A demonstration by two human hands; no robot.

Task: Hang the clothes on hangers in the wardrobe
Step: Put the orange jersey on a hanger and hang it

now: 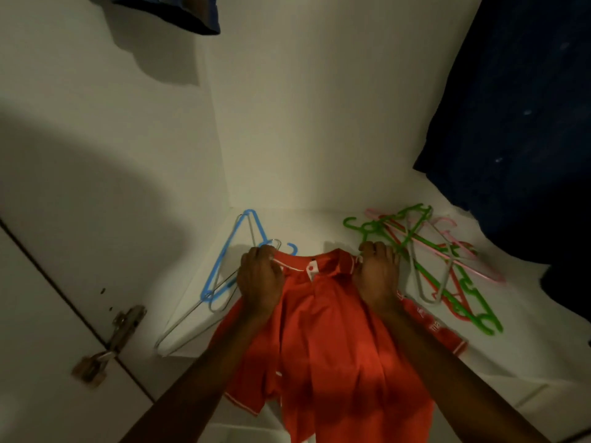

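A white wardrobe interior (319, 107) fills most of the frame, its walls meeting in a corner above centre and its shelf (319, 225) spreading across the middle. A dark blue garment (511, 123) hangs down the right edge, and the hem of another blue garment (179, 14) shows at the top left; both look already hung. At lower centre a red shirt (329, 340) lies collar-up on the shelf, its body draping off the front edge toward the bottom of the frame. The left hand (260, 279) grips the collar's left side with curled fingers; the right hand (377, 273) pinches the collar's right side. No hanger is inside the shirt as far as can be seen, so it is probably yet to be hung. To the right of the hands lies a tangled pile of green, red, pink and white hangers (444, 266). Left of the hands lie a blue hanger (230, 257) and a grey wire hanger (192, 318). A metal door hinge (112, 340) sits at lower left.
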